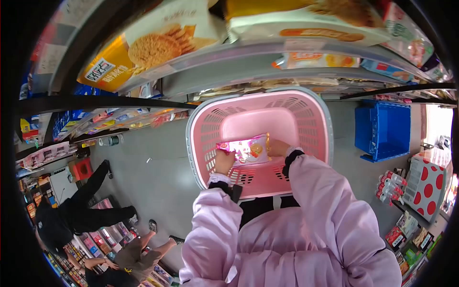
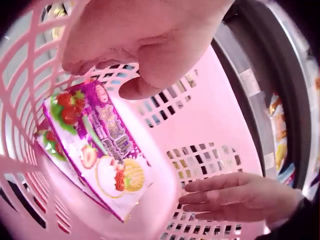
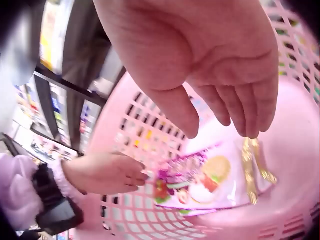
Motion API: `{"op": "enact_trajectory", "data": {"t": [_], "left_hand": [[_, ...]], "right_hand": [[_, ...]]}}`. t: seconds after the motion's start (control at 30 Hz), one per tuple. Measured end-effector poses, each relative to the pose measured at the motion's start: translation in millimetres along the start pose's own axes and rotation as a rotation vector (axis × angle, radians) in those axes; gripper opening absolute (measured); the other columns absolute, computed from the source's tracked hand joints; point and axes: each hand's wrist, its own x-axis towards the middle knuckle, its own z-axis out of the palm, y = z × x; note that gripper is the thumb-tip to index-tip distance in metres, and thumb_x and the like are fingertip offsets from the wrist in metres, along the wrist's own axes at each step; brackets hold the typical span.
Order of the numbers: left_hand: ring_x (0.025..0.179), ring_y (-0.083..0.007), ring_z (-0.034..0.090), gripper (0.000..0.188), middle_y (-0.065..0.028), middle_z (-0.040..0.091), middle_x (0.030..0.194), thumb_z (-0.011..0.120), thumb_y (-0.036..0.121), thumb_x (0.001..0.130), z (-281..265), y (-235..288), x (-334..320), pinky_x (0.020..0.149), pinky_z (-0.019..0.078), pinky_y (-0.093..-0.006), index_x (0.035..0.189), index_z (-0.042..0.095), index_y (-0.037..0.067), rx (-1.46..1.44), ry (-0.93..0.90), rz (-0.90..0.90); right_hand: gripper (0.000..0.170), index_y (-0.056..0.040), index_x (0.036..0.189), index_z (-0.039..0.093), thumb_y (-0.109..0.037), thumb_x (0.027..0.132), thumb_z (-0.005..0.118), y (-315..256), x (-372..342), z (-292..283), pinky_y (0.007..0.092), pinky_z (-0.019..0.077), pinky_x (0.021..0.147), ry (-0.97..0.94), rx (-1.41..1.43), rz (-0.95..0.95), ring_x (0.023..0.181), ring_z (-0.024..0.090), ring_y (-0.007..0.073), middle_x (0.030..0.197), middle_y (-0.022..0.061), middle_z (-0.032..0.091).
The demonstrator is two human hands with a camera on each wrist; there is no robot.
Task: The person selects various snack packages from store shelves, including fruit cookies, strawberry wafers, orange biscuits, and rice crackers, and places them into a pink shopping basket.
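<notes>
Two white, pink and purple snack packs overlap inside a pink basket (image 1: 256, 186). The top pack (image 1: 251, 150) (image 2: 107, 145) (image 3: 215, 180) shows strawberries and a round biscuit, and gold ends show in the right wrist view. My left hand (image 1: 224, 162) (image 2: 145, 40) (image 3: 107, 172) is by the packs' left end, its fingers relaxed and partly bent. At their gold end is my right hand (image 1: 278, 148) (image 2: 240, 197) (image 3: 200, 60), fingers extended. Both hands appear free of the packs in the wrist views; any light contact cannot be told.
Shelves with large biscuit packs (image 1: 167, 45) stand ahead, beyond the basket. A blue crate (image 1: 382, 131) is on the floor to the right, with a polka-dot box (image 1: 425, 186) and wrapped bottles (image 1: 389, 186) nearby. People in dark clothes (image 1: 79, 210) are at the lower left.
</notes>
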Motion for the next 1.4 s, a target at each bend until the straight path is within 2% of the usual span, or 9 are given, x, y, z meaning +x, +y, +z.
{"op": "enact_trajectory", "data": {"t": [0.07,0.17,0.23,0.43,0.73,1.0,1.17,1.3,1.4], "left_hand": [[0.078,-0.0370,0.058,0.044,-0.0246,0.059,0.080,0.066,0.027,0.065,6,12,-7,0.070,0.0455,-0.0424,0.085,0.049,-0.009,0.082,0.015,-0.051],[0.078,-0.0385,0.057,0.049,-0.0261,0.058,0.082,0.066,0.030,0.063,9,22,-6,0.071,0.0452,-0.0425,0.083,0.050,-0.012,0.125,-0.043,-0.109],[0.065,-0.0338,0.059,0.041,-0.0218,0.060,0.071,0.064,0.028,0.066,13,25,-8,0.062,0.0470,-0.0396,0.076,0.053,-0.011,0.120,0.038,-0.088],[0.042,-0.0177,0.052,0.030,-0.0100,0.053,0.049,0.062,0.021,0.070,2,53,-21,0.042,0.0416,-0.0307,0.058,0.054,-0.006,-0.221,-0.092,-0.246],[0.041,-0.0164,0.046,0.026,-0.0073,0.050,0.050,0.064,0.026,0.070,3,46,-10,0.038,0.0377,-0.0284,0.066,0.055,0.002,-0.482,-0.086,-0.554],[0.044,-0.0133,0.048,0.020,-0.0045,0.052,0.060,0.059,0.019,0.073,2,67,-22,0.039,0.0401,-0.0262,0.080,0.056,0.000,-0.526,0.027,-0.344],[0.056,-0.0108,0.051,0.024,-0.0035,0.053,0.070,0.053,0.011,0.077,-49,158,-87,0.048,0.0447,-0.0230,0.098,0.051,-0.001,-0.556,-0.055,-0.031],[0.064,-0.0098,0.052,0.025,-0.0045,0.055,0.082,0.051,0.005,0.076,-93,222,-121,0.052,0.0434,-0.0218,0.100,0.048,-0.002,-0.625,0.017,0.294],[0.066,-0.0084,0.052,0.030,-0.0042,0.055,0.085,0.051,0.004,0.077,-122,254,-101,0.056,0.0440,-0.0219,0.105,0.045,-0.002,-0.573,-0.021,0.389]], "right_hand": [[0.031,-0.0012,0.094,0.058,-0.019,0.069,0.060,11,20,28,0.0361,0.0448,0.070,0.026,-0.181,-0.108,0.079,0.058,0.0302,0.081,0.0165,0.061],[0.044,0.0010,0.098,0.057,-0.035,0.073,0.055,-2,12,19,0.0360,0.0451,0.074,0.032,0.355,0.151,0.086,0.059,0.0293,0.092,0.0176,0.061],[0.044,0.0008,0.100,0.056,-0.031,0.071,0.062,-9,11,12,0.0344,0.0455,0.075,0.105,0.400,0.087,0.087,0.059,0.0262,0.097,0.0155,0.060],[0.047,-0.0018,0.106,0.052,-0.017,0.065,0.070,23,14,33,0.0316,0.0458,0.072,0.161,0.976,0.076,0.086,0.058,0.0192,0.098,0.0096,0.059],[0.045,-0.0025,0.106,0.053,-0.012,0.066,0.069,18,6,27,0.0280,0.0453,0.068,0.094,1.178,0.096,0.082,0.056,0.0157,0.093,0.0061,0.060],[0.039,-0.0020,0.105,0.055,-0.009,0.069,0.066,-11,-41,-15,0.0283,0.0448,0.073,0.119,1.178,0.104,0.083,0.057,0.0151,0.093,0.0056,0.061],[0.035,0.0011,0.100,0.056,-0.013,0.070,0.067,-50,-114,-60,0.0277,0.0444,0.071,0.382,0.873,-0.034,0.079,0.056,0.0145,0.090,0.0083,0.061],[0.035,0.0017,0.097,0.057,-0.018,0.071,0.068,-96,-166,-116,0.0269,0.0439,0.070,0.595,0.918,-0.178,0.077,0.056,0.0144,0.086,0.0083,0.061],[0.034,0.0020,0.097,0.057,-0.018,0.071,0.067,-109,-156,-153,0.0264,0.0437,0.069,0.747,0.835,-0.235,0.076,0.056,0.0136,0.085,0.0078,0.061]]}}
